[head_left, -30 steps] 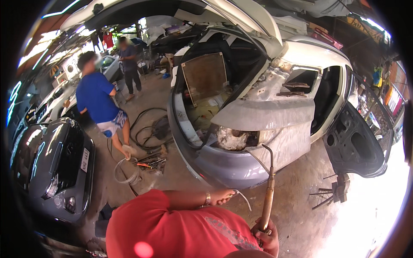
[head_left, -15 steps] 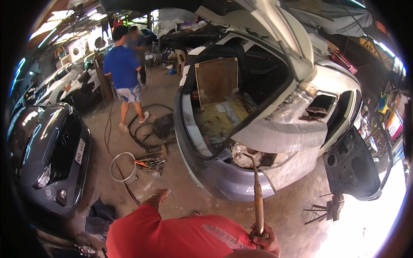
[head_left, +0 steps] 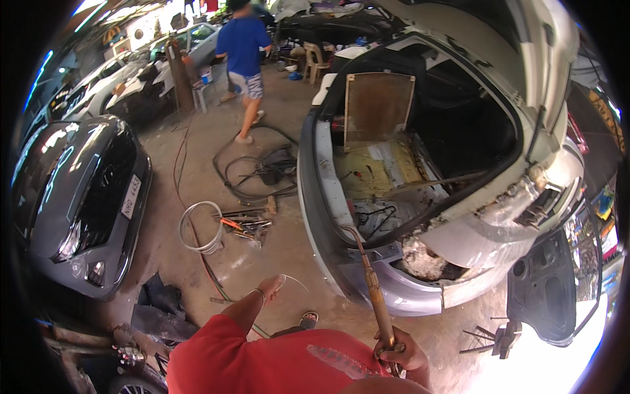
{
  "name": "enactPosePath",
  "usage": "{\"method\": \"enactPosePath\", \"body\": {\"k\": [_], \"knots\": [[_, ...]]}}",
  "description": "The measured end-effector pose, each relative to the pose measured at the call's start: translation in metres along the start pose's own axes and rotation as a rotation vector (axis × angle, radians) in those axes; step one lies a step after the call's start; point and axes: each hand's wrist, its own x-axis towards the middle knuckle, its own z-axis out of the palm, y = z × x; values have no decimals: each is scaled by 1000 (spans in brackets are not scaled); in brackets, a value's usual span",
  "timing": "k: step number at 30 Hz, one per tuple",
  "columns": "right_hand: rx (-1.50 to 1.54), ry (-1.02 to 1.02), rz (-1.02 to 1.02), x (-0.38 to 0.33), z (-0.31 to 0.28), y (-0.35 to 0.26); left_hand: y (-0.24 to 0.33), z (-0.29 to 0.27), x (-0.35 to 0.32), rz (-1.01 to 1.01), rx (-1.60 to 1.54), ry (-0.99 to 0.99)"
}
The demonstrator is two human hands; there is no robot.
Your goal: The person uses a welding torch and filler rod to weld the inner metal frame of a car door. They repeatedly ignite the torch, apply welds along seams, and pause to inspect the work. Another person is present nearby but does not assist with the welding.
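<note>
In my right hand [head_left: 405, 351], closed around its handle, is a long brass gas torch [head_left: 374, 289]. Its bent tip points away from me and, in this view, overlaps the rear edge of a silver car [head_left: 482, 233] whose tailgate is up. I cannot tell whether the tip touches the car. My left hand [head_left: 269, 287] is held out low in front of my red shirt, its fingers closed on a thin pale wire [head_left: 296, 281] that curves off to the right. Below the car's rear corner window area, a rough, bare patch [head_left: 425, 259] shows in the body panel.
A dark grey car [head_left: 98, 203] stands at the left. On the floor lie a coil of pale wire [head_left: 186, 230], hand tools [head_left: 249, 224], and dark hoses [head_left: 226, 174]. A person in blue [head_left: 243, 49] walks farther back. A detached door [head_left: 545, 282] stands right.
My view has shifted, so the car sits farther right and lower. The torch tip now appears over the bumper's upper edge instead of the bare patch. The person in blue has walked farther away.
</note>
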Motion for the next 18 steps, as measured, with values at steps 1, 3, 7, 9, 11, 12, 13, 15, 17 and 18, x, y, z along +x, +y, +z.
{"method": "enactPosePath", "body": {"k": [1, 3, 7, 9, 11, 12, 13, 15, 17, 18], "knots": [[4, -12, 15, 9, 2, -4, 3, -7, 1, 7, -93, -19], [1, -31, 37, 26, 5, -11, 11, -17, 3, 2, -250, -29], [-4, -65, 47, 54, 11, -17, 33, -26, 0, 37, -456, -17], [1, -65, 67, 63, 12, -16, 47, -26, -4, 87, -526, -45], [-12, -54, 56, 69, 12, -15, 64, -24, -7, 137, -602, -102], [-8, -37, 65, 70, 12, -14, 73, -23, -9, 160, -601, -117], [-11, -42, 61, 71, 11, -13, 81, -21, -11, 174, -610, -139], [-5, -16, 94, 71, 11, -11, 100, -14, -13, 183, -625, -154], [0, -17, 77, 69, 11, -9, 114, -4, -17, 180, -654, -139], [4, -18, 83, 68, 12, -9, 119, 3, -19, 188, -644, -128]]}}
